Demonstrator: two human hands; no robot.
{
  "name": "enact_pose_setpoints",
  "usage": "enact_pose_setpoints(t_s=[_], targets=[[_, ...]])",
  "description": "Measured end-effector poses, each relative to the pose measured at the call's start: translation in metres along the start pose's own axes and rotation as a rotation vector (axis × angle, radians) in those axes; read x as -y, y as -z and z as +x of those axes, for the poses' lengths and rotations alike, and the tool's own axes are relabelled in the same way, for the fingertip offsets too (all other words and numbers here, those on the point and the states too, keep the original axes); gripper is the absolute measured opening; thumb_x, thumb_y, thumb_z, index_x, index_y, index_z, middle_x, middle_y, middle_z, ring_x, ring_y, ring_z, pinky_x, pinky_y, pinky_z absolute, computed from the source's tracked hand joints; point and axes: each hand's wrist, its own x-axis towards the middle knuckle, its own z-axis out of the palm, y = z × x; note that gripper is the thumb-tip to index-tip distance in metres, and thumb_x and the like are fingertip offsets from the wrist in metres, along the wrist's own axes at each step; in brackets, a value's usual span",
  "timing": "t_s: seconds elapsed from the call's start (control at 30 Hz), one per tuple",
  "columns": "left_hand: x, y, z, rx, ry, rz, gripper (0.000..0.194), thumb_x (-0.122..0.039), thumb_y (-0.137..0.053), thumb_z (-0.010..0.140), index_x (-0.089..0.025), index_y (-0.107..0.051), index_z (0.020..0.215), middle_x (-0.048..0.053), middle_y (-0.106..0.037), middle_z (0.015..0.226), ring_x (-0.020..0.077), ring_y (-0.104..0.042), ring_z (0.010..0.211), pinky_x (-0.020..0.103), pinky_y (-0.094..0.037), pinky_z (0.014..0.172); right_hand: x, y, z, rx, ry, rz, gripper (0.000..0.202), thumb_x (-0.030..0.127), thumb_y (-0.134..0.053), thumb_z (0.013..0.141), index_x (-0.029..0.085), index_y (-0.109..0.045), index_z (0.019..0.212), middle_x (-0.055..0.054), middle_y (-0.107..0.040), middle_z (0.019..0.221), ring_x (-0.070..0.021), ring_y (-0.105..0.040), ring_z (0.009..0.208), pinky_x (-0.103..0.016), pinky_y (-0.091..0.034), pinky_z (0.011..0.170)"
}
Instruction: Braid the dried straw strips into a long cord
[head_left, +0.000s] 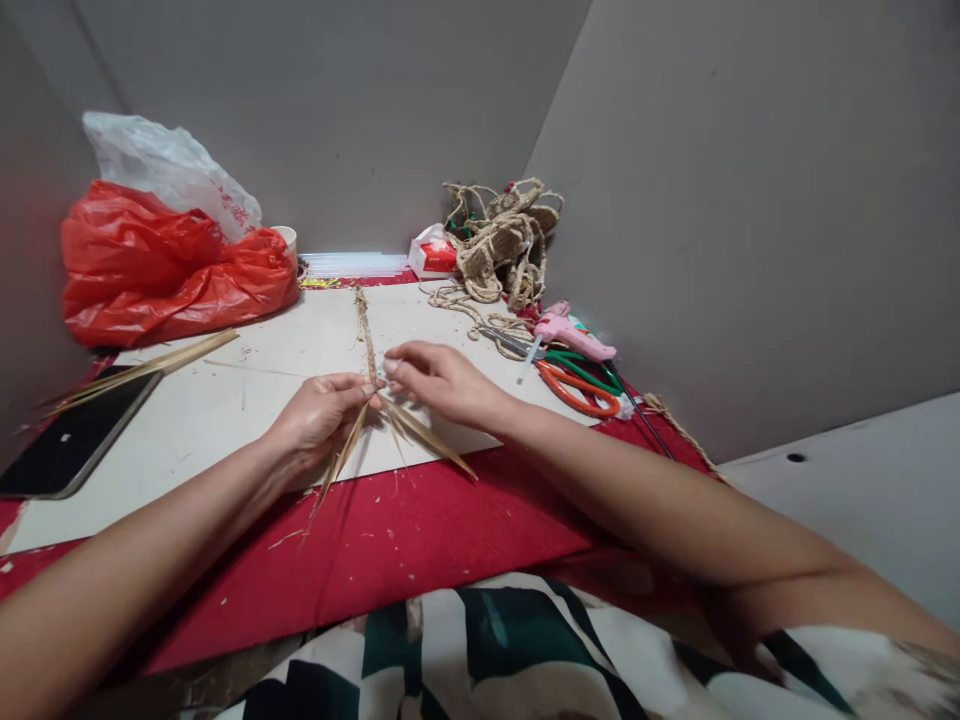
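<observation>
A narrow straw braid (367,335) lies upright on the white board, its loose straw strands (431,440) fanning out toward me below. My left hand (322,410) pinches the braid at its lower end, where the strands spread. Just right of the braid is my right hand (442,380), with fingers curled and thumb close to the index finger. Whatever its fingertips hold, if anything, is too small to make out. Some strands pass beneath the right hand, and others hang down beside the left.
Red plastic bag (180,270), back left; phone (82,430) and straw strips (165,360) below it. Back right: tissue box (433,252), coiled straw rope (499,240). Pink glue gun (574,330) and orange-handled scissors (577,390) at right. White board (225,420) covers red cloth (420,540).
</observation>
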Motion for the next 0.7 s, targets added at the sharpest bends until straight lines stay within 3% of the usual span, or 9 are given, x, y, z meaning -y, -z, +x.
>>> enact_pose_setpoints(t_s=[0.1,0.17,0.23,0.3,0.47,0.7], targets=[[0.0,0.0,0.001,0.011,0.006,-0.015,0.006,-0.018,-0.066,0.069,-0.013,-0.063,0.068,0.004,-0.063,0.057,0.008,-0.052,0.046,0.02,-0.033,0.044,-0.007,-0.01,0.005,0.341,-0.197,0.47,0.023,0.032,-0.044,0.09,0.014,-0.053,0.078,-0.002,-0.058,0.072,-0.0063,-0.048,0.054,-0.019,-0.039,0.052],[0.001,-0.001,0.001,0.004,0.009,-0.021,0.005,-0.016,-0.065,0.069,-0.013,-0.062,0.071,0.004,-0.063,0.058,0.0086,-0.054,0.048,0.02,-0.034,0.045,-0.009,-0.013,0.007,0.493,-0.352,0.66,0.026,0.034,-0.042,0.092,0.015,-0.049,0.076,0.004,-0.046,0.057,-0.0034,-0.033,0.039,-0.016,-0.028,0.038],[0.002,-0.002,0.001,-0.004,0.009,-0.021,0.009,-0.014,-0.065,0.069,-0.013,-0.06,0.076,0.003,-0.063,0.058,0.0086,-0.055,0.049,0.019,-0.034,0.046,-0.01,-0.013,0.009,0.566,-0.451,0.707,0.027,0.035,-0.042,0.092,0.016,-0.048,0.074,0.009,-0.029,0.047,-0.0029,-0.016,0.034,-0.015,-0.014,0.032],[0.004,-0.003,0.0,-0.008,-0.012,-0.022,0.014,-0.011,-0.063,0.069,-0.015,-0.057,0.081,0.002,-0.064,0.058,0.0089,-0.055,0.049,0.02,-0.036,0.048,-0.011,-0.01,0.011,0.613,-0.51,0.698,0.03,0.036,-0.041,0.093,0.016,-0.048,0.071,0.011,-0.02,0.044,-0.0034,-0.01,0.035,-0.015,-0.008,0.032],[0.004,-0.006,-0.002,0.018,-0.129,0.035,0.008,-0.011,-0.06,0.071,-0.014,-0.053,0.074,0.003,-0.065,0.061,0.0116,-0.061,0.059,0.027,-0.046,0.067,-0.015,-0.005,0.014,0.683,-0.609,0.768,0.032,0.04,-0.044,0.091,0.016,-0.047,0.07,0.01,-0.023,0.045,-0.0032,-0.01,0.037,-0.013,-0.009,0.031],[0.003,-0.002,0.001,-0.117,-0.196,0.194,0.014,-0.025,-0.069,0.068,-0.014,-0.06,0.072,0.002,-0.064,0.065,0.0104,-0.056,0.058,0.025,-0.043,0.06,-0.017,-0.012,0.006,0.576,-0.596,1.116,0.024,0.024,-0.041,0.093,0.012,-0.053,0.076,0.011,-0.017,0.048,-0.0034,-0.006,0.04,-0.012,-0.009,0.033]])
